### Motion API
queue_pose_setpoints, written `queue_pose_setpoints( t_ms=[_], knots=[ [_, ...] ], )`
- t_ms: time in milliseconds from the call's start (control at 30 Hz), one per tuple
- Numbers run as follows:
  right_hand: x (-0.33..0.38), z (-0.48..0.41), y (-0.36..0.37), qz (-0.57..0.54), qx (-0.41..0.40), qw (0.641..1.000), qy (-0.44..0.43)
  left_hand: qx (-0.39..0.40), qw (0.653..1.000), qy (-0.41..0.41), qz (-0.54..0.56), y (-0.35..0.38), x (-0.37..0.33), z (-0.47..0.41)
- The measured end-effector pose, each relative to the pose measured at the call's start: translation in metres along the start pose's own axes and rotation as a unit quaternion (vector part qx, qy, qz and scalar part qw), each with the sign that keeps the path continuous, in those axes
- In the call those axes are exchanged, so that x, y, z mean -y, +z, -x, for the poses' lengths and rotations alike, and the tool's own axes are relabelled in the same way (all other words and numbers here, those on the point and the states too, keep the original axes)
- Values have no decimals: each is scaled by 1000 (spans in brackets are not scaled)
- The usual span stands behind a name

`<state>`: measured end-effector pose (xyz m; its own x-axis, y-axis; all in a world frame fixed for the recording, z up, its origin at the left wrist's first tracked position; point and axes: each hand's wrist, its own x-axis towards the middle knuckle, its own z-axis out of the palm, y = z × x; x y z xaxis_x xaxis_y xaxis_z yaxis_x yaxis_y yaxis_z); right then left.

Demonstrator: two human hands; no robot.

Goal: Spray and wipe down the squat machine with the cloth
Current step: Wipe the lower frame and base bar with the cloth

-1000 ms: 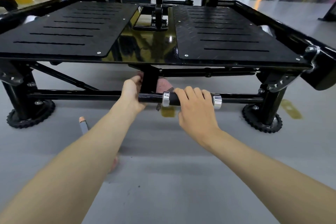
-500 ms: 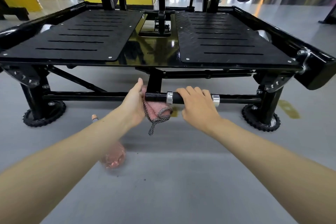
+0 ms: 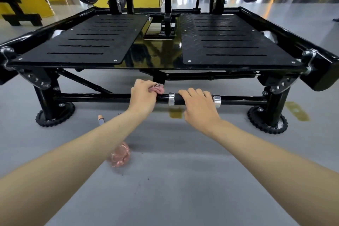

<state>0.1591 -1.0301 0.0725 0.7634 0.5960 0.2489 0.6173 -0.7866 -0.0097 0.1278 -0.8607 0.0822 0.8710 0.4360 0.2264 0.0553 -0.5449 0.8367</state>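
Fingers (image 3: 146, 84) of the left hand (image 3: 143, 97) clamp the bunched pink cloth (image 3: 157, 88) onto the squat machine (image 3: 157, 57) crossbar (image 3: 91, 97). The right hand (image 3: 200, 108) curls over the black grip (image 3: 177, 98) just beside it. Nearer, the spray bottle (image 3: 120, 154) lies on the floor (image 3: 183, 189).

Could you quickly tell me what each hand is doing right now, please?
Left hand: grips the pink cloth against the bar.
Right hand: grips the same bar.

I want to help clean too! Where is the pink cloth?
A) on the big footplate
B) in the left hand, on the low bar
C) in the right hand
B: the left hand grips the pink cloth against the low bar; the right hand holds only bar.
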Motion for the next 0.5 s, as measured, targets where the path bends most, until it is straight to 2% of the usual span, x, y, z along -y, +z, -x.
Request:
queue_pose_setpoints(
  t_ms=[67,167,267,333,400,433,500],
  knots=[
    [1,1,-2,-2,4,1000,1,86,988,42,-118,-12,-5,-3],
    [1,1,-4,-5,9,1000,1,173,959,98,-201,-27,-12,-11],
    [1,1,-6,-5,17,1000,4,179,936,123,-275,-33,-20,-12],
    [1,2,-7,-4,17,1000,3,154,927,119,-321,-35,-22,-8],
    [2,1,-7,-5,21,1000,0,116,930,73,-342,-39,-17,-11],
    [1,1,-8,-6,24,1000,-1,106,942,26,-316,-39,-13,-14],
    [0,1,-9,-4,32,999,-5,88,979,-106,-148,-32,-5,-13]
  ],
)
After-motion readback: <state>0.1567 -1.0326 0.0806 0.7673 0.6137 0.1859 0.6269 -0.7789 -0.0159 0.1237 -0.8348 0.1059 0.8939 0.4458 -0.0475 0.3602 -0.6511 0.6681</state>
